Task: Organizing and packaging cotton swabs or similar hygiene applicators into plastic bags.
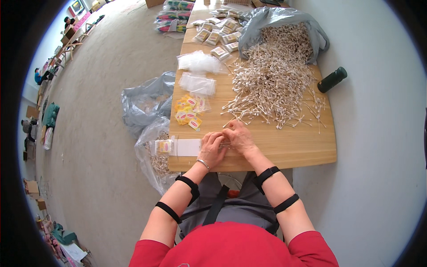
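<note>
Here, at the table's [302, 151] near edge, your left hand [212, 149] and right hand [240, 137] close their fingers on an uncountable bunch of cotton swabs [226, 143], beside one filled packet [164, 147] and several yellow cards [183, 116] printed with red ovals.

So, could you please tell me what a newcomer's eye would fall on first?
Probably the large, loose heap of white-tipped cotton swabs, spilling from a crumpled grey plastic bag on the right of the light wooden table. Next, perhaps, the bare left hand and right hand, close together near the table's front edge.
</note>
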Available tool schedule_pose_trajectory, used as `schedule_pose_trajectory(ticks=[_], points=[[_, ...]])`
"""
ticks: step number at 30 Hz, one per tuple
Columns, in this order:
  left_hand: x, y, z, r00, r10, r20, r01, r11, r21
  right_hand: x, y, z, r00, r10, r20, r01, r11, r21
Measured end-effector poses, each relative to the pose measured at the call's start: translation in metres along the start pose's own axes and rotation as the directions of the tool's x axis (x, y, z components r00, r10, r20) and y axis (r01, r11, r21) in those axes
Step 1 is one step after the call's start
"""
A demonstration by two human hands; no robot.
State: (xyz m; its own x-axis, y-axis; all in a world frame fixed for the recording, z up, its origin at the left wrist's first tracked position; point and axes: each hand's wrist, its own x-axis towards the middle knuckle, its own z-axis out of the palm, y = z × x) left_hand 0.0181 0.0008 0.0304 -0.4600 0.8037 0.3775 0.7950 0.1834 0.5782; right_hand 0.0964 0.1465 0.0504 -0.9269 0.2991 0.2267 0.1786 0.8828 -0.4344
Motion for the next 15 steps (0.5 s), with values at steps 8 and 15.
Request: schedule_pose_trajectory(ticks=[8,15], points=[[0.000,0.003,-0.004,0.998,0.050,0.040,-0.052,0.998,0.032,-0.022,0.001,0.000,0.984,0.164,-0.069,-0.159,0.985,0.066],[0.000,-0.004,0.000,0.992,0.123,0.028,-0.122,0.991,-0.057,0.006,0.006,-0.002,0.973,0.072,-0.220,-0.109,0.980,-0.165]])
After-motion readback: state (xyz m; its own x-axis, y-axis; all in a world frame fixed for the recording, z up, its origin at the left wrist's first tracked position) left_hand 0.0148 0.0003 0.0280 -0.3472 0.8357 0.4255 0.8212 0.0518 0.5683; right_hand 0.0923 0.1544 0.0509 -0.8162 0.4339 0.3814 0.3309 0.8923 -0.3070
